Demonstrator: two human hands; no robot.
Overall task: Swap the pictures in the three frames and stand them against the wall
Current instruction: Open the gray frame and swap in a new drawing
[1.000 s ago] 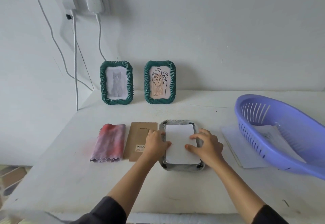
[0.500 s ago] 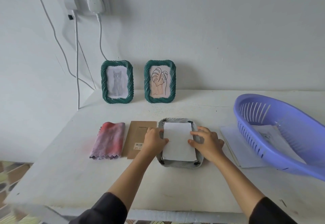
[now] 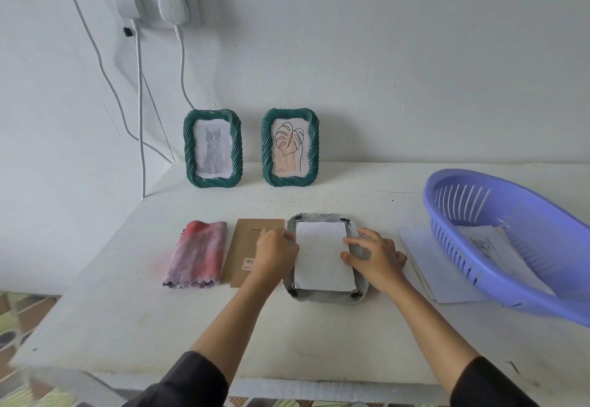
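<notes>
**Item: face-down frame [image 3: 359, 295], third of three.** Lies flat on the surface [image 3: 134, 311], near the front edge and between the cardboard backing [image 3: 245, 244] and the loose papers [image 3: 424, 266]. A white sheet [image 3: 321, 255] sits in its back opening.

**Risks.**
- The sheet sits slightly askew. If it is pressed in like this, an edge is likely to ride over a corner tab [image 3: 355, 294] and crease.
- Uneven pressure from the two sides may buckle the paper in the middle.
- The backing lies partly under the left wrist, so a careless lift could drag it into the cloth [image 3: 196, 253].
- Set upright before the backing is fitted, the frame would probably drop its picture.

**Left hand [image 3: 274, 247].** Knuckles bent, fingertips tucked at the sheet's left edge. Whether it pinches the paper cannot be told.

**Right hand [image 3: 375, 258].** Fingers loosely spread and holding nothing, with the tips resting on the sheet's right edge.

**Other stock.** The cat frame [image 3: 188, 151] and leaf frame [image 3: 266, 151] stand upright against the wall [image 3: 415, 71]. The purple basket [image 3: 510, 266] sits to the right, over the papers.
</notes>
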